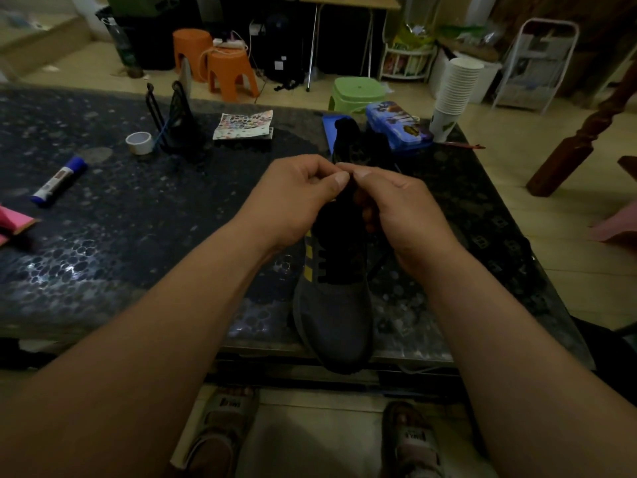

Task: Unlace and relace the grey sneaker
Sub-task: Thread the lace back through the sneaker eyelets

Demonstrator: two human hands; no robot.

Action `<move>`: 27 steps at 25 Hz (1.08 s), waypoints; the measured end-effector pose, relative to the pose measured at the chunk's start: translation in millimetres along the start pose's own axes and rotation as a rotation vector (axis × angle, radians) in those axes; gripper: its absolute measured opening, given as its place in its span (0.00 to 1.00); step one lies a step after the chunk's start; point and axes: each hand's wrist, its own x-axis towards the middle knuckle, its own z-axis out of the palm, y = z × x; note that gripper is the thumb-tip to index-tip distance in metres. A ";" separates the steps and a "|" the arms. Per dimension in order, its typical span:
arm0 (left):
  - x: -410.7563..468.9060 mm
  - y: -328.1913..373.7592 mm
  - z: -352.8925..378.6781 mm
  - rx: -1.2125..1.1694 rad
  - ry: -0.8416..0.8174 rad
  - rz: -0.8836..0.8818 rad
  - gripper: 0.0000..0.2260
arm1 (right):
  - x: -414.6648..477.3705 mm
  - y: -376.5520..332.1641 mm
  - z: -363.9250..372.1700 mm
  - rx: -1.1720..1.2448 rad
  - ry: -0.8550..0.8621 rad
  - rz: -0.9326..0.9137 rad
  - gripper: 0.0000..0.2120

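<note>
At the far left edge of the frame a pink item (13, 220) is seen on the dark speckled table (103, 253), and just right of it, in the left middle, a glue stick with a blue cap (58, 181) is laid at a slant. Further right, towards the upper left, a roll of white tape (139, 143) is set just beside a black wire holder (175, 122), with a patterned sheet (243, 125) to the right of that. At the centre the left hand (296, 198) is held with curled fingers, thumb and forefinger pinched on a dark piece at the upper end of the grey sneaker (332, 312); whether lace or tongue is gripped cannot be told. The sneaker is placed at lower centre, its toe pointed towards the bottom of the frame and carried past the table's near edge, yellow stripes shown on its left flank and black lacing across its middle. The right hand (403, 215) is pressed thumb to thumb against the left, and the same dark piece is pinched by its curled fingers. Above the hands a second dark shoe (358, 143) is stood, then a blue box (396, 127), and at upper right a stack of paper cups (455, 88).
</note>
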 end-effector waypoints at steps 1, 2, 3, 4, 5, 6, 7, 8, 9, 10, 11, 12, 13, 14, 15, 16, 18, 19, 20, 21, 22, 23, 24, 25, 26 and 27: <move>0.5 -0.3 0.6 0.010 0.021 -0.005 0.05 | 4.0 2.3 -2.0 0.013 0.029 0.044 0.15; 1.1 -1.3 0.5 0.021 0.037 -0.008 0.05 | 8.3 5.1 -3.7 0.032 0.074 0.094 0.16; 1.3 -2.7 0.1 0.032 0.050 -0.014 0.05 | 12.4 8.9 -6.0 0.029 0.126 0.140 0.17; 1.4 -5.6 -0.4 0.056 0.061 -0.015 0.05 | 16.0 15.0 -8.6 -0.032 0.163 0.172 0.16; 0.9 -8.3 -1.2 0.100 0.069 -0.006 0.05 | 18.6 22.8 -10.7 -0.137 0.169 0.183 0.16; 0.5 -11.6 -1.6 0.168 0.075 0.016 0.04 | 19.2 29.3 -11.6 -0.227 0.153 0.183 0.16; 0.7 -15.0 -1.3 0.256 0.074 0.044 0.04 | 18.9 33.9 -11.5 -0.274 0.134 0.180 0.19; 1.0 -17.7 -0.4 0.351 0.062 0.071 0.04 | 18.4 36.8 -10.1 -0.277 0.121 0.180 0.21; 1.2 -19.7 0.8 0.440 0.044 0.090 0.03 | 18.4 37.2 -9.0 -0.271 0.116 0.176 0.21; 0.8 -20.6 2.0 0.517 0.034 0.102 0.03 | 19.1 35.9 -8.1 -0.277 0.117 0.171 0.20; 0.4 -20.9 3.6 0.575 0.033 0.106 0.03 | 20.0 34.1 -7.7 -0.286 0.117 0.172 0.18; -0.1 -21.6 5.3 0.618 0.042 0.104 0.04 | 21.1 33.6 -7.9 -0.283 0.122 0.184 0.17; -0.9 -21.5 6.7 0.651 0.055 0.097 0.05 | 21.5 33.7 -9.1 -0.261 0.121 0.198 0.16; -1.2 -21.8 7.8 0.673 0.062 0.078 0.05 | 22.1 34.8 -10.6 -0.227 0.115 0.217 0.14; -1.4 -21.1 9.0 0.682 0.062 0.051 0.05 | 22.3 35.9 -12.8 -0.178 0.100 0.237 0.11; -0.6 -21.5 9.7 0.678 0.058 0.024 0.05 | 21.6 36.6 -14.8 -0.122 0.084 0.259 0.07; 2.1 -20.9 12.5 0.665 0.037 0.003 0.04 | 19.8 36.4 -18.3 -0.038 0.054 0.299 0.04; 3.3 -20.6 14.5 0.665 0.022 0.004 0.04 | 19.2 36.5 -19.3 -0.011 0.044 0.314 0.05; 4.3 -20.1 16.3 0.671 0.005 0.008 0.04 | 18.1 36.3 -19.7 0.005 0.040 0.321 0.05; 4.9 -19.7 18.1 0.678 -0.011 0.012 0.05 | 17.8 37.1 -20.5 0.010 0.033 0.320 0.05; 5.4 -19.8 19.7 0.687 -0.020 0.018 0.05 | 17.2 36.8 -20.6 0.016 0.029 0.321 0.05; 5.8 -19.5 20.8 0.691 -0.024 0.026 0.05 | 17.2 37.0 -21.2 0.023 0.025 0.319 0.05; 6.1 -19.0 21.3 0.685 -0.027 0.030 0.05 | 17.2 36.9 -21.4 0.029 0.025 0.319 0.05; 6.6 -18.6 21.3 0.669 -0.034 0.029 0.06 | 17.9 37.6 -21.9 0.032 0.025 0.317 0.05; 6.9 -18.1 21.0 0.649 -0.043 0.024 0.06 | 18.2 37.7 -21.9 0.034 0.024 0.315 0.05; 7.3 -17.6 20.6 0.634 -0.053 0.014 0.06 | 18.8 38.2 -22.2 0.036 0.023 0.310 0.05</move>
